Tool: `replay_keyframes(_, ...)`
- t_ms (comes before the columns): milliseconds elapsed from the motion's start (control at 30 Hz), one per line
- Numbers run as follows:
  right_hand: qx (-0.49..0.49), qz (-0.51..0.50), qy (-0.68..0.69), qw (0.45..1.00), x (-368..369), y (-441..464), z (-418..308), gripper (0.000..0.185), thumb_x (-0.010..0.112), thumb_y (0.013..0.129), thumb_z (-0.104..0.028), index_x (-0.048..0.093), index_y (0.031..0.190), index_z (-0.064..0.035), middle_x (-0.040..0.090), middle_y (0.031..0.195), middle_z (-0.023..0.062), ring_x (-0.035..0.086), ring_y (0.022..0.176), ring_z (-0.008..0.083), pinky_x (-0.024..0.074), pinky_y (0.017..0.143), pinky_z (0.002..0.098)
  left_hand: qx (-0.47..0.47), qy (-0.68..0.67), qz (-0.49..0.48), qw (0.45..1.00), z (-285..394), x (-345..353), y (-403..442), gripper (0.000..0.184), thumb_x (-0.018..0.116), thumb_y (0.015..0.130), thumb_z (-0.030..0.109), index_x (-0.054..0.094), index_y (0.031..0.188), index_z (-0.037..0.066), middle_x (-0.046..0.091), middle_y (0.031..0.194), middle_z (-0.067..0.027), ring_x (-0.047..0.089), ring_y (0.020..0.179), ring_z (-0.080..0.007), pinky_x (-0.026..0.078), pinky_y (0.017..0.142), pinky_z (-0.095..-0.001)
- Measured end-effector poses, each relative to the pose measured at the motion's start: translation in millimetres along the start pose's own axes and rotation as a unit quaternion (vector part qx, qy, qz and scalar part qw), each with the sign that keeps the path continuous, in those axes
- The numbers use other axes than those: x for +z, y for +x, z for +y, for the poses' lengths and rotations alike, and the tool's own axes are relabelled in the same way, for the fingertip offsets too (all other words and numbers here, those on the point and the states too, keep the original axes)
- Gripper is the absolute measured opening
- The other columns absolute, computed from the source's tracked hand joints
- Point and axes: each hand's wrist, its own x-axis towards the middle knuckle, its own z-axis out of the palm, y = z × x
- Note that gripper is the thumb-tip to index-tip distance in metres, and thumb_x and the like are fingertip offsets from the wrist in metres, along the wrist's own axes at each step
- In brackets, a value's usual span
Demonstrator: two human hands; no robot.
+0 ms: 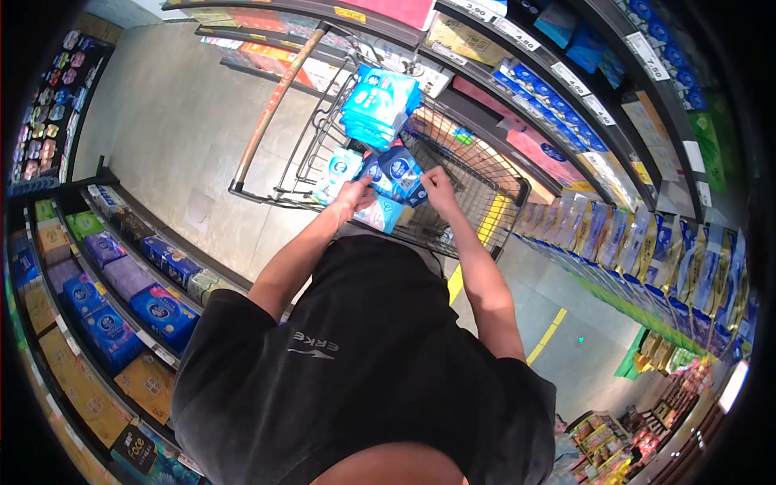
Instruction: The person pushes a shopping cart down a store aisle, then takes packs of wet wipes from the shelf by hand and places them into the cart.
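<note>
In the shopping cart (311, 153) before me lie several soft packs. My left hand (354, 198) is closed at the near left edge of a dark blue pack (400, 168) with a round white emblem. My right hand (438, 192) pinches the right end of what looks like the same pack; I cannot tell whether two dark blue packs overlap here. A white and light blue pack (381, 214) lies beneath, close to my left hand. Behind my hands a bright blue stack of packs (378, 105) stands in the cart, and a white and blue pack (339, 170) lies at the left.
The cart's handle (279, 109) points left. A shelf (517, 36) with price tags and packaged goods runs along the far side. Another shelf (153, 323) of tissue packs stands at the left. Hanging bags (638, 259) line the right, beside a yellow floor line (547, 335).
</note>
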Motion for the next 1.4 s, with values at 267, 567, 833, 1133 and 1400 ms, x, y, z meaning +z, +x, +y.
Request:
replay_keyframes(267,0.0,0.071,0.182,0.981,-56.1,-35.4,-26.3,0.01,0.06,0.089,-0.012,0.051,0.089,-0.0085,0.051,0.074,-0.0028,0.045,0.067,0.0056,0.0363,0.056,0.0223,0.098,0.189,0.028,0.977,-12.5,-6.3,8.1,0.038,0.065,0.082,0.032,0.058,0.061,0.001,0.057,0.053,-0.0072,0.05,0.041,-0.0139,0.039,0.041,-0.0303)
replay_keyframes(567,-0.063,0.271,0.363,0.889,-174.9,17.9,-233.0,0.009,0.057,0.091,-0.017,0.052,0.095,-0.0119,0.057,0.083,0.0004,0.055,0.075,0.0132,0.0386,0.055,0.0243,0.568,0.505,0.043,0.649,15.3,41.9,-35.3,0.043,0.071,0.071,0.021,0.057,0.109,0.007,0.054,0.116,-0.0191,0.053,0.109,-0.0317,0.044,0.087,-0.041)
replay_keyframes(833,-0.153,0.351,0.313,0.869,-224.3,181.2,-296.5,0.02,0.052,0.089,-0.011,0.056,0.108,-0.0054,0.059,0.104,0.0088,0.058,0.093,0.0211,0.0485,0.08,0.0451,0.466,0.663,-0.024,0.586,10.3,32.7,2.4,0.085,0.075,0.064,0.037,0.037,0.136,0.012,0.034,0.14,-0.0177,0.029,0.132,-0.0366,0.03,0.105,-0.0486)
replay_keyframes(1133,-0.056,0.204,0.378,0.901,-233.4,284.7,-291.9,0.029,0.06,0.086,-0.018,0.052,0.114,-0.0203,0.056,0.102,0.0012,0.051,0.09,0.0127,0.0456,0.071,0.0354,0.469,0.671,-0.019,0.574,12.5,29.7,-8.1,0.09,0.078,0.062,0.043,0.036,0.137,0.014,0.034,0.141,-0.0129,0.029,0.132,-0.0337,0.029,0.104,-0.0476)
replay_keyframes(1400,-0.154,0.265,0.152,0.94,-196.1,180.6,-314.6,0.037,0.059,0.084,-0.007,0.053,0.12,0.0001,0.058,0.115,0.014,0.057,0.101,0.0204,0.047,0.084,0.0322,0.475,0.684,-0.006,0.553,10.9,30.1,4.6,0.091,0.077,0.062,0.044,0.035,0.137,0.014,0.036,0.14,-0.0122,0.03,0.131,-0.0326,0.03,0.102,-0.0481)
